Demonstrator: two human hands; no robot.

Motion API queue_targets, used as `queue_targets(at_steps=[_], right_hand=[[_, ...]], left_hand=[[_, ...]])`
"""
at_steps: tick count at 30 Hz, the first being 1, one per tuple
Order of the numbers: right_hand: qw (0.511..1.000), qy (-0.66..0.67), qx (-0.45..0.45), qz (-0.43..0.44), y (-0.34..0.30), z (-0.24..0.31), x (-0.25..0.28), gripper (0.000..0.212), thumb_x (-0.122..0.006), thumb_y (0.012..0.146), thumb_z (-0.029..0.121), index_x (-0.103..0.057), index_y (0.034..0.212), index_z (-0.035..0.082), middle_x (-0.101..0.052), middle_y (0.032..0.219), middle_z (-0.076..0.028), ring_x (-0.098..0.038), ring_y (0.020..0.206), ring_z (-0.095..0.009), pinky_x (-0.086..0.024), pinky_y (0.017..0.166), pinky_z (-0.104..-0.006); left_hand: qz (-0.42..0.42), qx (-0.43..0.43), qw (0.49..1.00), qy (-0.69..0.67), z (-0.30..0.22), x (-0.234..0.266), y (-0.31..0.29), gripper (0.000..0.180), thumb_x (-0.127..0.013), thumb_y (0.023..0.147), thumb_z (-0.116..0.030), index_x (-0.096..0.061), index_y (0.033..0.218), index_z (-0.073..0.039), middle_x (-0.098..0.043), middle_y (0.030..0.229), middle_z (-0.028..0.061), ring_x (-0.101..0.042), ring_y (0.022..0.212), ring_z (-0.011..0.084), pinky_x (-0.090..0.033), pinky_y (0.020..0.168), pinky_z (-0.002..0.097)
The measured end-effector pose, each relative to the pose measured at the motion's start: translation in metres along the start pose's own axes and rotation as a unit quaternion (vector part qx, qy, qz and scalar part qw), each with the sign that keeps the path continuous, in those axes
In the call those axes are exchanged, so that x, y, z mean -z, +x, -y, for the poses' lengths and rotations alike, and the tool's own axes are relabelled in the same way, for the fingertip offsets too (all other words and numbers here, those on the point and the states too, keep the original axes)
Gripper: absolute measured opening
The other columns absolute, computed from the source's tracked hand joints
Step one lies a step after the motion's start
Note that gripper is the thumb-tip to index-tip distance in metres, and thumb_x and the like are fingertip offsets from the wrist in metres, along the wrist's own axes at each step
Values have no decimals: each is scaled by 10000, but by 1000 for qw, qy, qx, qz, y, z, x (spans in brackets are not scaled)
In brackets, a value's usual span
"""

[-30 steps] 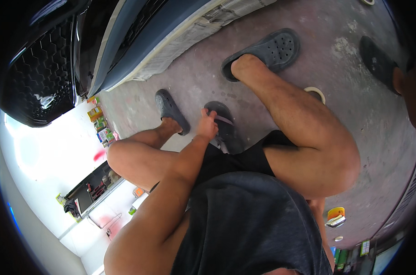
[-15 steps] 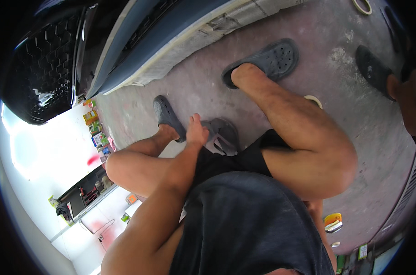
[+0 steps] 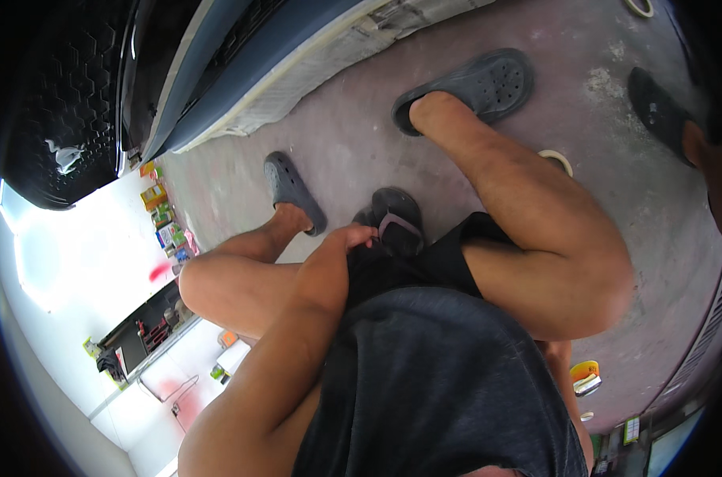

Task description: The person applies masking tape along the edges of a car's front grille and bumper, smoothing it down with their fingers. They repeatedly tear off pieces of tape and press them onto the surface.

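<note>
My left hand (image 3: pixel 361 235) is between my knees, its fingers drawn together at the edge of my black shorts (image 3: pixel 385 266). Whatever it pinches, if anything, is too small to make out. Just beyond its fingertips lies a dark flip-flop-like thing (image 3: pixel 400 219) with a grey strap. A second dark rounded piece (image 3: pixel 364 217) shows partly behind the hand. My right hand is out of sight; only part of the right arm (image 3: pixel 563 378) shows behind my bent right leg.
Grey clogs (image 3: pixel 293 187) are on my feet. Ahead stands a dark blue car panel (image 3: pixel 273 75) with pale masking along its lower edge. Tape rings (image 3: pixel 557 161) lie on the floor at right. Another clog-wearing foot (image 3: pixel 659 107) shows at far right. Several boxes (image 3: pixel 164 215) line the left wall.
My left hand has drawn back toward my shorts, and its fingers have come together. The strapped dark thing now shows more fully beside it. The whole view has shifted slightly.
</note>
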State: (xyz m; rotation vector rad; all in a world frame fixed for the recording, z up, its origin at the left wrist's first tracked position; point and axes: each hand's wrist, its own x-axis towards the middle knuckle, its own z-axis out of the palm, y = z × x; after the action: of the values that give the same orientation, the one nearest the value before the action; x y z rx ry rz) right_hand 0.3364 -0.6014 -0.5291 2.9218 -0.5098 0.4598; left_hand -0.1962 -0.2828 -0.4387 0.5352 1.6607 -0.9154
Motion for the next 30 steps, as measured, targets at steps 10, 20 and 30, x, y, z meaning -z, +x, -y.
queue_targets(at_steps=[10,20,30], right_hand=[[985,-64,-150,63,-42,32,-3,377,-468,1003,330,-632,1324,217,-622,1359,11,-572,1233,-253,-434,1005,-487],[986,-58,-147,-50,-36,-10,-64,310,-496,960,378,-646,1217,290,-596,1345,46,-564,1190,-257,-413,953,-531],[988,-48,-150,-9,-47,-15,-78,337,-491,949,386,-627,1249,312,-582,1367,41,-556,1204,-258,-408,968,-544]], left_hand=[[147,-278,907,281,-22,-30,-7,600,-461,996,-417,-571,1438,-26,-519,1531,164,-461,1429,291,-334,1193,380],[152,-70,954,250,-25,-48,-4,668,-429,1032,-466,-417,1576,-78,-391,1631,128,-368,1486,276,-283,1218,428],[144,-274,871,382,26,-26,40,641,-424,1041,-487,-448,1559,-108,-441,1587,116,-406,1456,240,-291,1206,416]])
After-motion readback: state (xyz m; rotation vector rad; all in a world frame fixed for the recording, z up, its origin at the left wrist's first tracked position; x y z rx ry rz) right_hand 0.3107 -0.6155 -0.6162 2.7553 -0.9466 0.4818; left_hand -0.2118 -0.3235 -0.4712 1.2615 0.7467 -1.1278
